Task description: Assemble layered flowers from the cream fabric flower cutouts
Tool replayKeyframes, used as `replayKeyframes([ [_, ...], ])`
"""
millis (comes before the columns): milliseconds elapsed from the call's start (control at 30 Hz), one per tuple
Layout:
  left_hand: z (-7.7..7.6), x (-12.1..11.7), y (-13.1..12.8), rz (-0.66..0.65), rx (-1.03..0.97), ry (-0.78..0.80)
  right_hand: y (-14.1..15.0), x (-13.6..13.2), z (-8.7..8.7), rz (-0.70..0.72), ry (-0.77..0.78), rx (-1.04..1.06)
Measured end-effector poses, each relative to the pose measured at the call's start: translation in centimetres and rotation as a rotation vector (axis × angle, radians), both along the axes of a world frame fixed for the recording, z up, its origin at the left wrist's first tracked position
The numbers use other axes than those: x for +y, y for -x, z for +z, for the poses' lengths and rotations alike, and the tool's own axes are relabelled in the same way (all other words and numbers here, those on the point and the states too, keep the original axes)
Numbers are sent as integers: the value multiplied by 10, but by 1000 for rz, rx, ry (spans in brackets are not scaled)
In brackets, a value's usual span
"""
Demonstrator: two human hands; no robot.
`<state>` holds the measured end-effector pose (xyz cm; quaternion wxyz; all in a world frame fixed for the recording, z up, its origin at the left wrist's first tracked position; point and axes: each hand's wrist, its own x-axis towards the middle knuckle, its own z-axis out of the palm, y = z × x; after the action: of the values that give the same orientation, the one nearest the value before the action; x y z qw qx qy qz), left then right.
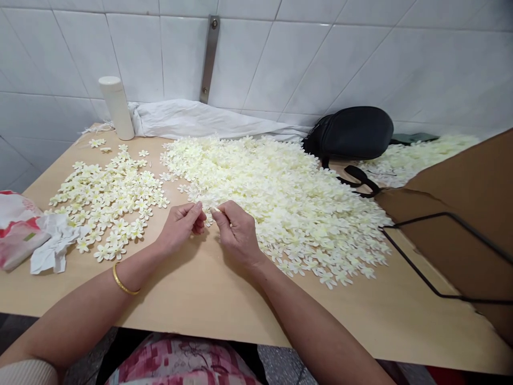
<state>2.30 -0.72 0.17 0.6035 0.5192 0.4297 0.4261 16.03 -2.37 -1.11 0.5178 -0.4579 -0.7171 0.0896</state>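
Both hands meet close together above the table, at the near edge of a big heap of pale yellow-white artificial flowers (280,198). My left hand (183,224) is closed, thumb and forefinger pinched; whatever is between those fingertips is too small to make out. A gold bangle (124,280) circles that wrist. My right hand (238,230) is closed too, with a small pale piece, seemingly a flower, at its thumb and fingertip. To the left lies a smaller, looser pile of flowers (116,198) with yellow centres showing.
A white bottle (117,108) stands at the back left beside white cloth (188,118). A black case (356,132) with a strap lies behind the heap. Cardboard (457,198) with a black strap rises at right. A red-white plastic bag (18,230) and crumpled paper (56,243) lie left.
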Motion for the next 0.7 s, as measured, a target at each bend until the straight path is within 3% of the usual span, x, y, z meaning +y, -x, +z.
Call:
replayKeyframes([
  [200,1,-1,1,-65,-25,36,0,-2,1,-41,74,47],
  [433,-6,2,2,-132,-120,87,1,2,-6,63,214,128],
  [567,-6,2,3,-117,-123,98,1,1,-6,47,223,83],
  [700,-2,0,1,-83,-123,136,0,1,-5,-7,303,194],
])
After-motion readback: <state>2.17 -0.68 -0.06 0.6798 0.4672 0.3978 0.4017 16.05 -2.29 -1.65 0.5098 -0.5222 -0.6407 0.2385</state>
